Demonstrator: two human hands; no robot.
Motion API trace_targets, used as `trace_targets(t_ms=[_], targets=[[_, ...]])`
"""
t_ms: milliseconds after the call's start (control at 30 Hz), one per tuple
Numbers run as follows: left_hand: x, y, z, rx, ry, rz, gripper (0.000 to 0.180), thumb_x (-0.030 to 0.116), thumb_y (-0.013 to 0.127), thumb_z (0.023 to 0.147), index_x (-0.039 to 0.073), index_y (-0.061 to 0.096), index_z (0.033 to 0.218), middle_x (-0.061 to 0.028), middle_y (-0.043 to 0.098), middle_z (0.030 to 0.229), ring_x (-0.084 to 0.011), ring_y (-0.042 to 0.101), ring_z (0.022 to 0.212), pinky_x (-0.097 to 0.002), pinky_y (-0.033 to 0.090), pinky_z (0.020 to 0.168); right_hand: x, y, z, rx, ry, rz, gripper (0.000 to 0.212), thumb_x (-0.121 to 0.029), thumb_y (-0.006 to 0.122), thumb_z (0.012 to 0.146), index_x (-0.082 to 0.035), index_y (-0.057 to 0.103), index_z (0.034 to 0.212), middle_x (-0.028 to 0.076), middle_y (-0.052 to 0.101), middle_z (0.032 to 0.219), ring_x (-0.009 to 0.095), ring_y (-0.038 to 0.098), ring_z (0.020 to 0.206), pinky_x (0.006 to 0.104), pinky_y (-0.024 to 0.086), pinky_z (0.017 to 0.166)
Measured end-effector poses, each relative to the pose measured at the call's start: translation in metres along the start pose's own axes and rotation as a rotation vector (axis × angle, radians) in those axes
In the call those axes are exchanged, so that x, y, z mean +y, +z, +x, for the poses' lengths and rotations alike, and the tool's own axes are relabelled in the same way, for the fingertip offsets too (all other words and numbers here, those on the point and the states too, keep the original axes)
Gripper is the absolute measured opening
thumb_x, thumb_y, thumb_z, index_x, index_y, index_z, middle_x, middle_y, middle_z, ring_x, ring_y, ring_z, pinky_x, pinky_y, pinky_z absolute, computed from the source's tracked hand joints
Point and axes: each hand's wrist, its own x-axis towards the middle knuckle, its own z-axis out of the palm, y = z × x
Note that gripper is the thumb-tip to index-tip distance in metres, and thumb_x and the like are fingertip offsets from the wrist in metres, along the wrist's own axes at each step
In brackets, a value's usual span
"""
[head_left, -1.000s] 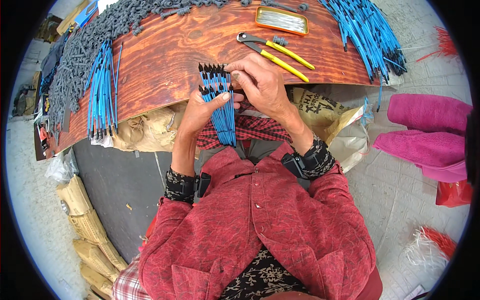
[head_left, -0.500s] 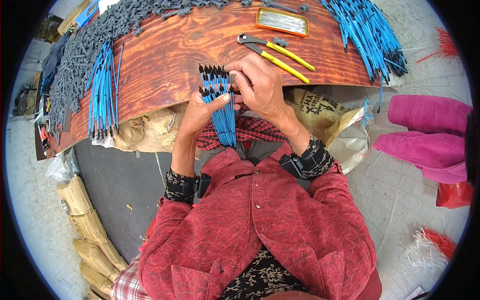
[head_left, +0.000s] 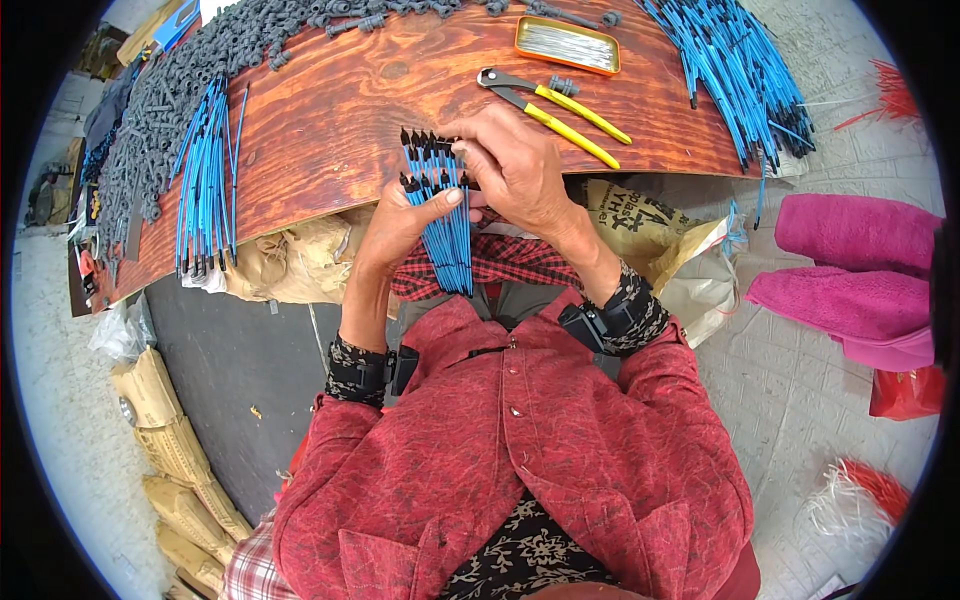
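Observation:
My left hand [head_left: 400, 222] is closed around a bundle of thin blue rods with black tips [head_left: 448, 240], its thumb pressed across them just below the tips. The black ends point away from me in two uneven rows, and the blue lengths hang down toward my lap. Against the far right tips of the bundle is my right hand [head_left: 515, 165], with thumb and forefinger pinched together. Whether a tip or something small sits in that pinch is too hard to make out. The curled fingers behind it are partly hidden.
Yellow-handled pliers [head_left: 565, 115] and a tin of thin metal pins [head_left: 568, 45] lie on the wooden table [head_left: 330, 110]. Grey plastic fittings [head_left: 150, 130] heap along its left and far edges. Blue rods lie in a small pile [head_left: 205, 180] at left and a larger pile [head_left: 730, 80] at right.
My right hand has shifted slightly left along the black tips, its fingers still pinched. The left hand holds the bundle in nearly the same place.

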Motion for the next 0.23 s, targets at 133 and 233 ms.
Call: trace_targets(t_ms=[133, 233], targets=[[-0.0003, -0.0008, 0.0003, -0.013, -0.02, -0.019, 0.031, 0.009, 0.068, 0.094, 0.0, 0.061, 0.123, -0.0172, 0.073, 0.104, -0.0257, 0.074, 0.091, -0.0367, 0.063, 0.079, 0.0083, -0.0008, 0.0029, -0.019, -0.087, -0.058, 0.01, -0.012, 0.069, 0.086, -0.01, 0.071, 0.096, 0.006, 0.06, 0.081, 0.026, 0.064, 0.069, 0.0381, 0.05, 0.059], [0.0018, 0.0021, -0.0001, -0.001, -0.016, -0.013, 0.033, 0.012, 0.073, 0.091, 0.002, 0.058, 0.119, -0.0093, 0.071, 0.098, -0.0252, 0.074, 0.088, -0.0358, 0.062, 0.075, 0.0081, -0.0033, 0.006, -0.066, -0.097, -0.063, 0.013, -0.013, 0.071, 0.084, -0.011, 0.071, 0.098, 0.006, 0.059, 0.082, 0.025, 0.064, 0.071, 0.0377, 0.05, 0.059]])
